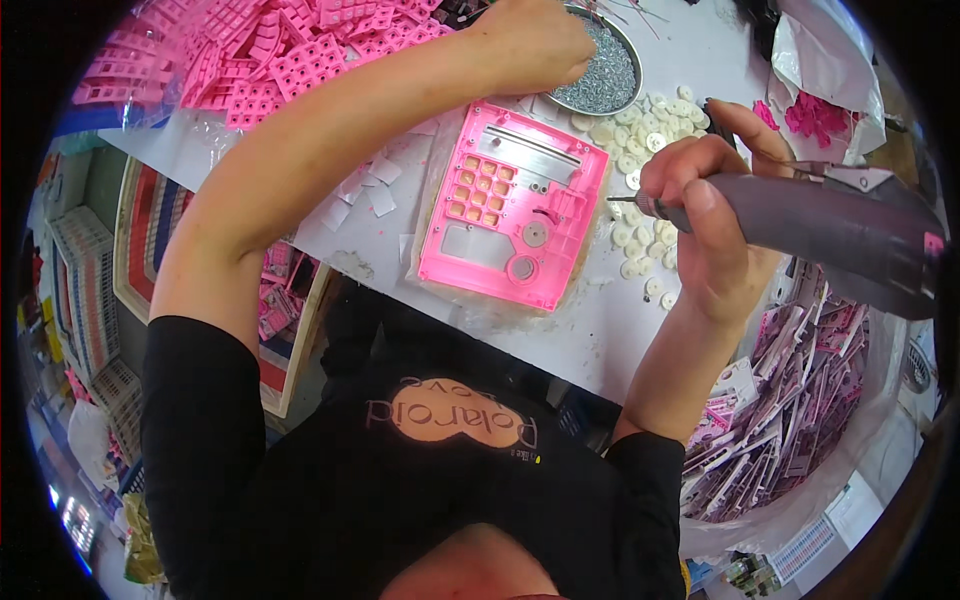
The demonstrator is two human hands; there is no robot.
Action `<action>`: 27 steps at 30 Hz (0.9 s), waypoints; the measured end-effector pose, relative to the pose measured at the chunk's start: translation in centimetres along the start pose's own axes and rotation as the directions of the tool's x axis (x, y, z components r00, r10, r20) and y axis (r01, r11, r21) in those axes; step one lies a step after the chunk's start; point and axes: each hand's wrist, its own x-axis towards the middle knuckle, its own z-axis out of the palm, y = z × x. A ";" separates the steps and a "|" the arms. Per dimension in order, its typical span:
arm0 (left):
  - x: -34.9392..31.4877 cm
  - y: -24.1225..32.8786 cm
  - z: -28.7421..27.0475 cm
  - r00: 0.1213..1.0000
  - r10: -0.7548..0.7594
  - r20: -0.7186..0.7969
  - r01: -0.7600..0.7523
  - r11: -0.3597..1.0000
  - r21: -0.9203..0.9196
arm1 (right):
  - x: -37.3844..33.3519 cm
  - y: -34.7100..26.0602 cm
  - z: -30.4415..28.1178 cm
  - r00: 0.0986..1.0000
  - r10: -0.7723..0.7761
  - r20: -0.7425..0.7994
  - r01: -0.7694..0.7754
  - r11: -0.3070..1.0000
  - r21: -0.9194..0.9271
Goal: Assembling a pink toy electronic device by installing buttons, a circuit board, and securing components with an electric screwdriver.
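My right hand [715, 205] is wrapped round a dark electric screwdriver [835, 225]. Its thin bit points left, just beyond the right edge of a pink plastic housing [450, 262]. That housing lies open side up on the table, with a grid of square holes, a metal strip and round fittings. My left arm reaches across to the far side, where my left hand [535, 45] is closed beside a round metal bowl [640, 75]. Small silver screws [605, 75] fill the bowl. The fingertips are hidden, so what they pinch cannot be made out.
White round discs [640, 245] lie scattered right of the housing. Pink keypad parts [300, 65] are heaped at far left, with white paper pieces [375, 180] nearer. A lined bin of pink and white parts [790, 410] stands at right, a crate [130, 240] at left.
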 end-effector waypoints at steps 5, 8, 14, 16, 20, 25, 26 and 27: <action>-8.9 6.1 -4.0 0.975 0.101 -0.199 -0.154 0.950 -0.272 | -1.7 -0.3 1.8 0.987 -0.116 -0.109 0.132 0.978 0.159; -13.0 8.4 -3.7 0.985 -0.005 -0.171 -0.093 0.822 -0.561 | -3.0 -0.5 3.2 0.985 -0.170 -0.015 0.159 0.884 0.441; -14.7 9.4 -3.2 0.979 -0.185 -0.081 0.040 0.572 -0.819 | -3.5 -0.2 4.4 0.975 -0.220 0.041 0.167 0.838 0.520; -14.7 9.3 -3.4 0.978 -0.194 -0.074 0.050 0.565 -0.824 | -3.5 -0.1 4.5 0.977 -0.210 0.033 0.164 0.840 0.517; -14.5 9.2 -3.4 0.984 -0.157 -0.079 0.029 0.589 -0.808 | -3.6 0.4 4.6 0.974 -0.224 0.041 0.171 0.837 0.520; -14.3 9.5 -3.8 0.988 -0.113 -0.105 0.025 0.791 -0.611 | -4.1 0.5 4.8 0.979 -0.202 0.021 0.170 0.872 0.459; -14.3 9.6 -3.8 0.977 -0.152 -0.148 0.037 0.811 -0.584 | -4.2 0.7 4.6 0.982 -0.188 0.000 0.169 0.880 0.443; -14.2 9.6 -3.8 0.963 -0.189 -0.192 0.052 0.828 -0.558 | -4.2 0.9 4.6 0.987 -0.161 -0.028 0.158 0.895 0.418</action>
